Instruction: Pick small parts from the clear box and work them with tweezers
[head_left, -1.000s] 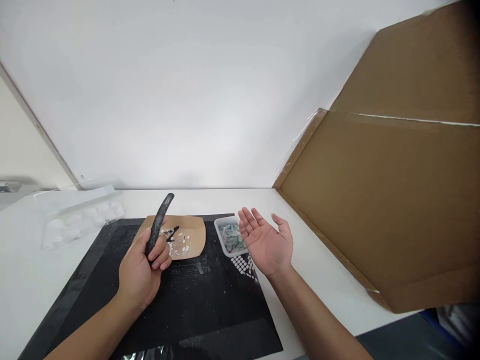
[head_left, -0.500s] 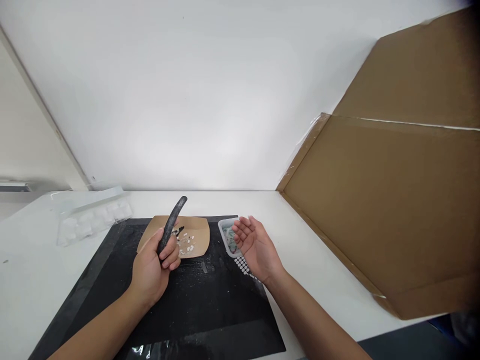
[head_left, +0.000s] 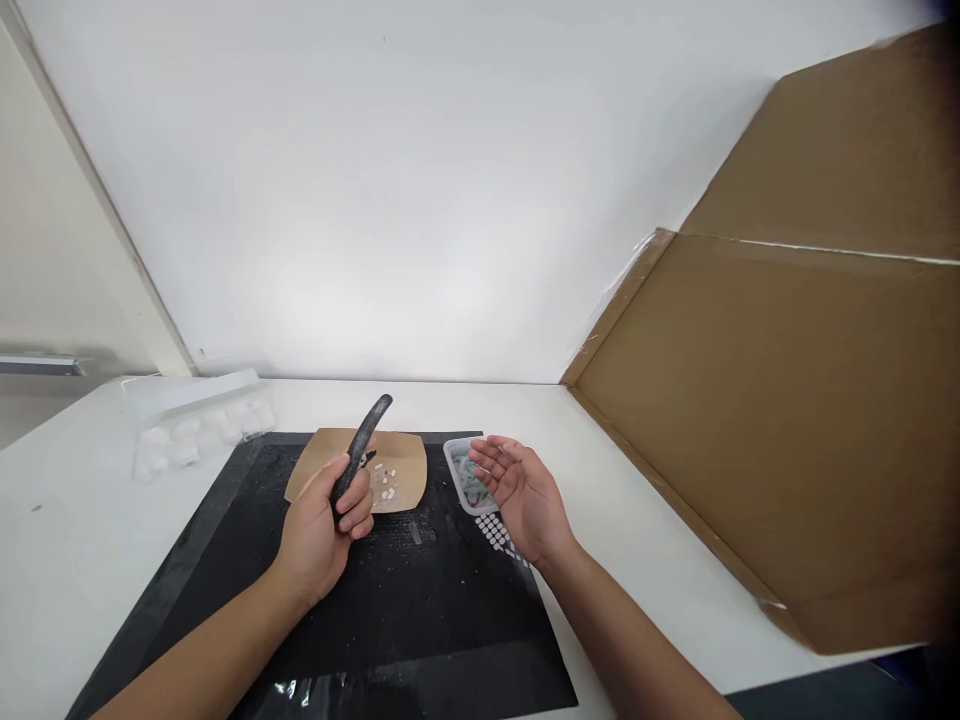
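Over the flat black mat [head_left: 450,620], steady the curved, slender black stick [head_left: 369,428] that your left fingers [head_left: 355,508] wrap; your right fingers [head_left: 491,463], half-curled, hold nothing.

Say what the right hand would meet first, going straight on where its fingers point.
Likely the plastic tub beyond the right hand; depth is unclear, so the hand might pass above, toward the white wall.
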